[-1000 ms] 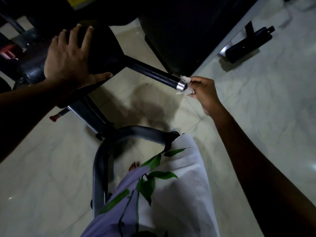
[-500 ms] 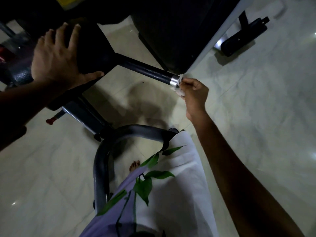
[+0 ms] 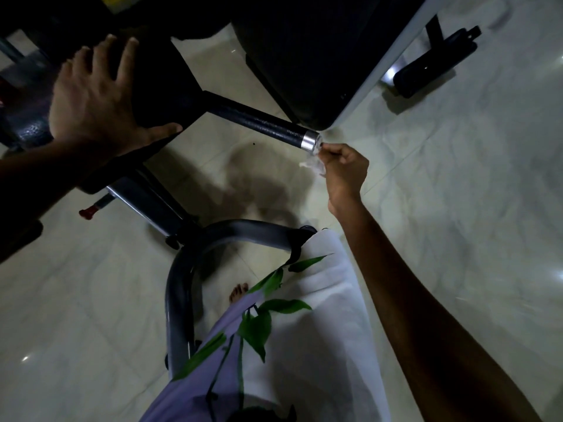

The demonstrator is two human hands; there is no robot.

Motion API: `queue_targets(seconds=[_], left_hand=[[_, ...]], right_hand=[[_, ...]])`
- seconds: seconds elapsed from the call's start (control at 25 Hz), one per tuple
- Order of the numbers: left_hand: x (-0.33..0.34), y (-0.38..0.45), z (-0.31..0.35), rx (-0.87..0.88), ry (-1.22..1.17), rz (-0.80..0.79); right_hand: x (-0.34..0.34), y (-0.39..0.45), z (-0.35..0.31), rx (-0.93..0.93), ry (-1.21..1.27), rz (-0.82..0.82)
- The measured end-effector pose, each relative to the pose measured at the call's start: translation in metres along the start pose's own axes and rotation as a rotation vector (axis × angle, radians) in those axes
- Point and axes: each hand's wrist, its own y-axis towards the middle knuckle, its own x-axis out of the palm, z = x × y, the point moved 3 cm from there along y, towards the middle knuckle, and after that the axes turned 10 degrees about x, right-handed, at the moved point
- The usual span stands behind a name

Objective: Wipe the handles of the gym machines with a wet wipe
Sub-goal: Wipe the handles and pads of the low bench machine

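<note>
Right hand [image 3: 345, 170]: pinched the wet wipe [image 3: 313, 163] against the silver end cap [image 3: 310, 142].
Handle [image 3: 259, 121]: long axis ran up-left from those fingers.
Left hand [image 3: 91, 99]: lay flat, fingers spread, on the black pad [image 3: 164, 95]; farther off.

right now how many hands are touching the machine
2. The left hand rests flat, fingers spread, on the black pad at upper left. The right hand pinches a wet wipe against the silver end cap of the black handle.
</note>
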Motion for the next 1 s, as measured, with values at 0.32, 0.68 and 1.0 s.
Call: queue_targets(seconds=[0.32, 0.68, 1.0], left_hand=[[-0.005, -0.002, 0.003, -0.012, 0.007, 0.018], [-0.003, -0.003, 0.002, 0.023, 0.006, 0.011], [-0.004, -0.003, 0.003, 0.019, 0.021, 0.01]], right_hand=[[-0.008, 0.001, -0.037, -0.867, -0.598, -0.189], [0.005, -0.012, -0.069, -1.416, -0.849, -0.277], [0.024, -0.001, -0.04, -1.474, -1.154, -0.422]])
